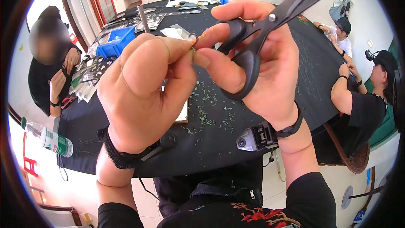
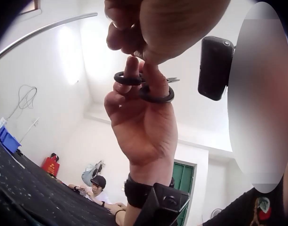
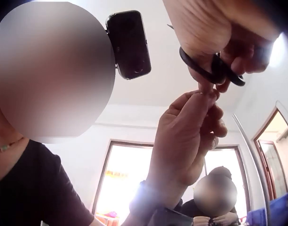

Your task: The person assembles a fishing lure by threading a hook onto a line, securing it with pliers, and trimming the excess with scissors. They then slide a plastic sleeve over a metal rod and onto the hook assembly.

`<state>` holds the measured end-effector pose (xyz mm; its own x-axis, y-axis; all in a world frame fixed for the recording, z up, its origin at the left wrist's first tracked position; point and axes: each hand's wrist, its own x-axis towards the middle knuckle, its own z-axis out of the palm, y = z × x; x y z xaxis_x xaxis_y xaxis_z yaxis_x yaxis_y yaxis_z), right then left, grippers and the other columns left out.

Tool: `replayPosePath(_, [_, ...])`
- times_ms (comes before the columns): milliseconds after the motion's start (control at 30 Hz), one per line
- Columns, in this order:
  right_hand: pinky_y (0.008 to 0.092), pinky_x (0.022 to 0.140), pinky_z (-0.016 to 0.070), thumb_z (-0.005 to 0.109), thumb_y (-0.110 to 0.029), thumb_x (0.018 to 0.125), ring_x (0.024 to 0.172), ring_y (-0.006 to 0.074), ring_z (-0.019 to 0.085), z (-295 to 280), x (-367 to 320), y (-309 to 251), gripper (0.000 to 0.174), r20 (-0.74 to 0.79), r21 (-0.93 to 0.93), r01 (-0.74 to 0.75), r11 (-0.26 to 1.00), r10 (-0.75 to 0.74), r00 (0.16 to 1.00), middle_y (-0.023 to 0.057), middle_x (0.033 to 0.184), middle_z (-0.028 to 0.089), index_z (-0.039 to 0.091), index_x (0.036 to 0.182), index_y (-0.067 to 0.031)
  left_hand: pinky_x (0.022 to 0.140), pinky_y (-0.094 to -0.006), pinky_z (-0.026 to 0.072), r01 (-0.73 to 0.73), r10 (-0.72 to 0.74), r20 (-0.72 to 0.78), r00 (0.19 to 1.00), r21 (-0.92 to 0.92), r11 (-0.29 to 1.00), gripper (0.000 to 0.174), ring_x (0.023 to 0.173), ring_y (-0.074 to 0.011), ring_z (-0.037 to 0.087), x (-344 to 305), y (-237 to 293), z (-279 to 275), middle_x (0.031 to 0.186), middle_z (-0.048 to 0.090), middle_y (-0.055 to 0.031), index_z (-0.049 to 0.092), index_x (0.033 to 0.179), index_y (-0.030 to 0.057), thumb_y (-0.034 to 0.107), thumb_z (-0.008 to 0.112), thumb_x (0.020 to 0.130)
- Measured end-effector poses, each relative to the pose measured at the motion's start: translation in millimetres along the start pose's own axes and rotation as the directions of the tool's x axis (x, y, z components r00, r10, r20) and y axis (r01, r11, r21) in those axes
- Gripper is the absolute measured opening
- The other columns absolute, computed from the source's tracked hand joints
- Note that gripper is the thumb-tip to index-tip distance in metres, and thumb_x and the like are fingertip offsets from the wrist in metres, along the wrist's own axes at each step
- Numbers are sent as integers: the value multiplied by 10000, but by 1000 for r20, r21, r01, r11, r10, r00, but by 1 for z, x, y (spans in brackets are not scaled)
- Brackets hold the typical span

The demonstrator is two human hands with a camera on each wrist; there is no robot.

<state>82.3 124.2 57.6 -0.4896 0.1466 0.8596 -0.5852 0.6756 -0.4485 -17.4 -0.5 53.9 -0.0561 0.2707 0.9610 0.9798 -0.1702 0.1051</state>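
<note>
Black-handled scissors point(image 1: 270, 29) hang on the right hand point(image 1: 270, 63), thumb and a finger through the loops, blades pointing up and right. That hand's thumb and fingertip meet the left hand point(image 1: 143, 76) at a small dark ring-like piece point(image 1: 193, 38), which the left thumb and finger pinch. A thin greenish thread point(image 1: 167, 48) runs over the left fingers. In the left wrist view the right hand point(image 2: 146, 117) reaches up to the left hand point(image 2: 167, 28). The right wrist view shows the left hand point(image 3: 181, 132) below the scissor loops point(image 3: 212, 70); the small piece is too hidden to make out.
Green scraps point(image 1: 206, 116) lie scattered on the black-covered table point(image 1: 236, 143). A blue bin point(image 1: 116, 42) and plastic packets stand at the left, near a metal rod point(image 1: 143, 19). A bottle point(image 1: 55, 141) is at the left edge. Several people sit around the table.
</note>
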Motion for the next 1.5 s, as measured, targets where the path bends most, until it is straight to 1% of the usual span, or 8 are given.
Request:
replayPosePath(600, [201,647,471,668,47,671,723,110,585,1,0,10,430,-16,26,54,998,-53,998,70,799,599,469,1050,14,471,-166,352,-23,20,47,999,64,998,84,532,-41,434,-2,-5,6,653,538,-5,590,797,3,-45,606,730])
replayPosePath(700, [150,481,304,652,5,636,517,11,352,4,1,13,358,-120,25,50,998,-46,992,-30,662,542,500,957,-43,460,-166,349,-47,46,45,998,18,999,94,532,-41,432,-4,-5,8,658,545,-10,588,803,2,-53,605,727])
replayPosePath(833, [189,625,454,653,64,675,710,88,557,1,2,12,403,-47,-46,-10,999,8,999,46,803,575,474,1033,11,460,-164,351,-77,77,-8,997,-31,997,103,538,-42,435,-2,-10,8,657,543,-17,585,808,-4,-59,606,723])
replayPosePath(933, [199,528,411,681,-14,678,602,43,529,-7,8,17,406,36,-300,-250,921,272,962,-7,666,558,456,1016,-35,467,-144,370,280,-260,108,959,-257,925,44,532,-29,499,-1,-11,1,661,567,-25,578,824,-11,-25,566,784])
replayPosePath(1067, [321,487,406,751,-137,629,530,269,553,-12,1,61,426,180,-536,-119,835,251,951,131,580,536,406,854,-29,455,-142,373,476,-434,199,879,-446,758,47,512,-32,511,4,-4,-2,661,574,-26,574,832,-20,6,539,814])
replayPosePath(1300, [306,465,418,596,-49,657,522,220,583,-10,-38,125,191,580,-269,-193,944,319,750,143,566,505,418,656,22,467,-148,363,453,-452,94,887,-363,814,30,536,3,452,1,-4,3,626,549,29,584,748,7,-1,609,733])
replayPosePath(1367, [276,445,418,593,-56,668,499,172,557,-7,-35,112,196,547,-255,-638,726,653,524,117,583,534,421,612,21,456,-151,359,404,-404,79,911,-353,844,34,523,-2,454,-1,-7,5,618,549,25,584,740,12,-1,612,726])
replayPosePath(1500, [265,434,416,585,-78,691,498,154,533,-8,-33,116,166,559,-280,-668,689,683,470,105,607,559,484,615,30,430,-159,346,344,-341,71,937,-353,870,62,493,-17,453,-2,-8,9,597,541,16,578,722,27,-10,624,703])
